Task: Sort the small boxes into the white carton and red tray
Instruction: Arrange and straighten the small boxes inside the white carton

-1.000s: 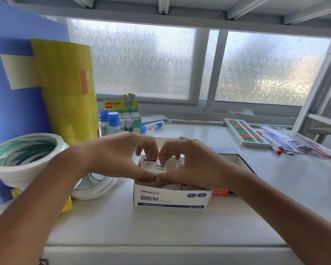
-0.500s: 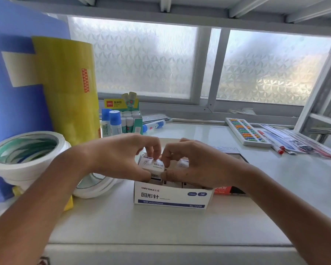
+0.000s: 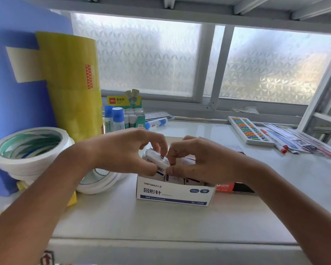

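Note:
A white carton [image 3: 173, 194] with blue print stands at the middle of the table, and small white boxes show inside it. Above its left end my left hand [image 3: 126, 152] pinches a small white box [image 3: 156, 160], tilted, between thumb and fingers. My right hand [image 3: 199, 159] meets it from the right, its curled fingers touching the same box's right end; whether it grips it I cannot tell. The red tray [image 3: 233, 188] lies just right of the carton, mostly hidden behind my right wrist.
White tape rolls [image 3: 30, 150] are stacked at the left, with another roll [image 3: 97, 182] by the carton. A yellow roll [image 3: 71, 83] and a blue board [image 3: 13, 102] stand behind. Glue sticks [image 3: 126, 117] sit at the back, an abacus [image 3: 249, 132] and pens at the right.
Both hands have lifted a small white box up out of the carton's left end, and it is now tilted. The camera view has shifted slightly.

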